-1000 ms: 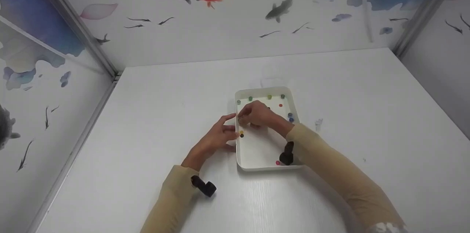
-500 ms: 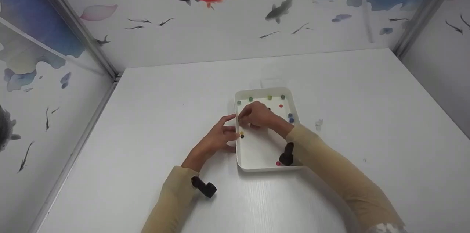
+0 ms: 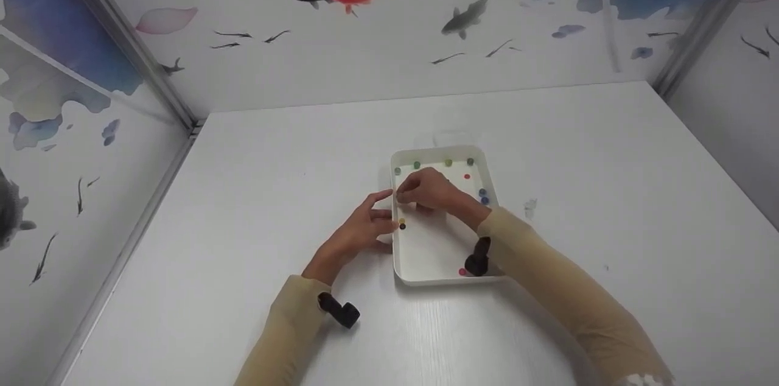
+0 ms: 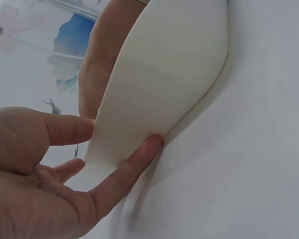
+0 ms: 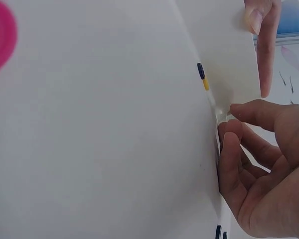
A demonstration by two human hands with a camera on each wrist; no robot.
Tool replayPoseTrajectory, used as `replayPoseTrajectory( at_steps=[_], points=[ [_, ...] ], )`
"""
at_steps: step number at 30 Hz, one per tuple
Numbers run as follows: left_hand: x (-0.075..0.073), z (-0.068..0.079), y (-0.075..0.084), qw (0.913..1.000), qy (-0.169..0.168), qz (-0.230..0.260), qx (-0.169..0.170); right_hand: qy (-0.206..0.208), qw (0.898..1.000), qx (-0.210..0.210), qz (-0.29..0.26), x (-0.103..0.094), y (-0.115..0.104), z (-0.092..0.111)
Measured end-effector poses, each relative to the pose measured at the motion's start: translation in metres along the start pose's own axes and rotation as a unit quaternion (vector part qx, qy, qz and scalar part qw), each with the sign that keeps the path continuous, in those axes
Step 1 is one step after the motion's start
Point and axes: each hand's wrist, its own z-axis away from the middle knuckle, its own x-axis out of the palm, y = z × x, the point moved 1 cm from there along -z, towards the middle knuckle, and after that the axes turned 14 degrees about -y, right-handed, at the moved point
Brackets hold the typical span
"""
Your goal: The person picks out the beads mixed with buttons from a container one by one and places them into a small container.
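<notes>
A shallow white tray [image 3: 426, 255] stands on the table with several small coloured pieces inside. My right hand [image 3: 433, 188] reaches in to the left inner wall, thumb and fingertips bent together. In the right wrist view they pinch a small clear piece [image 5: 222, 118] low by that wall; its kind is too small to tell. Just nearer to me lie a black piece [image 3: 402, 226] and a yellow piece [image 3: 401, 220]. My left hand [image 3: 363, 224] is outside the tray, its extended, spread fingers touching the left wall [image 4: 154, 74] and its rim.
Green, yellow-green and grey pieces line the tray's far end, and blue pieces [image 3: 484, 200] its right side. A pink ring [image 3: 462, 271] lies at the near edge. Clear bits [image 3: 530, 208] lie right of the tray; a transparent container [image 3: 453, 138] is behind it.
Both hands stay in nearly the same place, the right fingertips shifting only slightly at the left wall. The tray and the coloured pieces stay put.
</notes>
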Motion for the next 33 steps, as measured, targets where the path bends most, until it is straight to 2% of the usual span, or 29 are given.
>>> replayPoseTrajectory(
  at_steps=[11, 19, 33],
  points=[
    [-0.001, 0.0, 0.0, 0.9996, -0.011, 0.024, 0.009, 0.001, 1.0, 0.005, -0.029, -0.008, -0.002, 0.005],
    [0.0, 0.001, 0.001, 1.0, -0.003, 0.003, -0.004, 0.003, 0.999, 0.002, -0.038, -0.011, 0.0, 0.006],
    [0.0, 0.0, 0.001, 0.9998, -0.005, 0.018, -0.002, 0.013, 0.998, -0.013, -0.052, -0.018, 0.003, 0.012]
  ],
)
